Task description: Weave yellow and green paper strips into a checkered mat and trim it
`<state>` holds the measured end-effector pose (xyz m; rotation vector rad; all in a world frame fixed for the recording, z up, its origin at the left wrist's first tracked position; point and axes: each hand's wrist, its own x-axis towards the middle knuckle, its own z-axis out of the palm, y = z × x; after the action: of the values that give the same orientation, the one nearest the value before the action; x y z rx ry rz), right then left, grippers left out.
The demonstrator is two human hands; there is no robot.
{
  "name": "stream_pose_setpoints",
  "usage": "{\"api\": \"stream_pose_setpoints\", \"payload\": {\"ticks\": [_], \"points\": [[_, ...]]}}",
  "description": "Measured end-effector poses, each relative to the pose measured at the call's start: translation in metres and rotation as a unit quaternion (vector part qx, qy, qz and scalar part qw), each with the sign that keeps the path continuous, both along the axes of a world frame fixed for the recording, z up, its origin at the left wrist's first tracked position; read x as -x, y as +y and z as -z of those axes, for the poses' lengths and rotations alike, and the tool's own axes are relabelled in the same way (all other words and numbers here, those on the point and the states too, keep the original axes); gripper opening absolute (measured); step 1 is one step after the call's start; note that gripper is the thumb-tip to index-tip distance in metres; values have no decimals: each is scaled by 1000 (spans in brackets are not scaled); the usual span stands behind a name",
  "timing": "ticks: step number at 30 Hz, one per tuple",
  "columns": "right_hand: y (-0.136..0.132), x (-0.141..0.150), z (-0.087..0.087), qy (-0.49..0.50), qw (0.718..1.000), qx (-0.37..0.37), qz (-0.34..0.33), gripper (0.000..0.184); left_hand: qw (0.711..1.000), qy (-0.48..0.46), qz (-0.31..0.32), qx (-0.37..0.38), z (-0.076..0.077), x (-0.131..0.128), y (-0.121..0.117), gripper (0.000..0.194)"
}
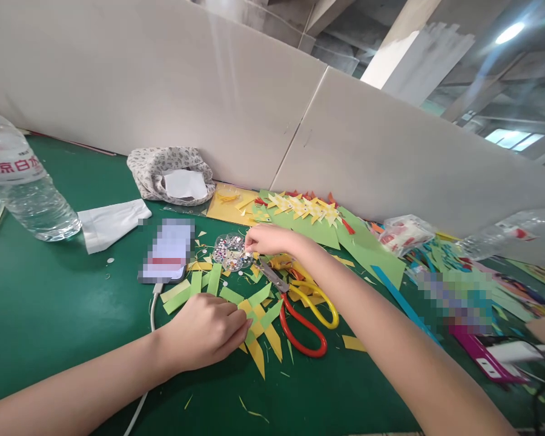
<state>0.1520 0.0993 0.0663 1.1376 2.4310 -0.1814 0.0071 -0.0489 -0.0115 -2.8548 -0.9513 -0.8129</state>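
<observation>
Clear tray (216,257) holds discs (233,247) — right hand (267,239) pinched beside them, left hand (209,330) clenched on woven paper (258,322).

A lamp (510,33) glares at the far right, trailing bluish streaks, and a window (513,139) there is blown out to white. Faint pale streaks cross the upper wall (163,79). The table (113,321) is moderately lit, with small highlights on the scissors (305,339). Wide-angle distortion stretches the left bottle (31,181). Pixel blocks cover the phone (168,248) and a patch at right.
</observation>
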Motion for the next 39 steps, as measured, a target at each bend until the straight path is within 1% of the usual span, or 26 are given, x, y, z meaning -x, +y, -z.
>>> {"api": "stream_pose_setpoints", "payload": {"ticks": [6, 12, 17, 20, 24, 27, 30, 33, 39], "points": [[-8, 0, 1, -16, 1000, -15, -5, 20, 1000, 8, -6, -8, 0, 0, 1, 34], [-15, 11, -1, -54, 998, -39, -1, 19, 1000, 3, -4, -4, -2, -1, 0, 35], [-12, 15, -2, -38, 996, -78, -6, 21, 1000, 4, 0, 4, -1, 0, -1, 34], [-11, 13, -4, -29, 995, -95, -5, 15, 1000, 3, -1, 4, -1, 0, 0, 34], [-16, 14, -8, -32, 995, -89, -5, 18, 1000, 2, 0, 5, -1, 0, 0, 34], [-20, 20, -8, -47, 996, -70, -5, 13, 1000, 8, -1, 4, 0, 0, 0, 34], [-21, 28, -5, -72, 996, -47, -1, 23, 1000, 13, -5, 4, 1, 0, 0, 34], [-19, 33, -2, -90, 995, -36, 4, 25, 1000, 9, -3, 2, 0, 0, 0, 34], [-14, 25, -6, -72, 997, -35, 5, 22, 1000, 3, -2, 5, 0, 0, -1, 33]]}}
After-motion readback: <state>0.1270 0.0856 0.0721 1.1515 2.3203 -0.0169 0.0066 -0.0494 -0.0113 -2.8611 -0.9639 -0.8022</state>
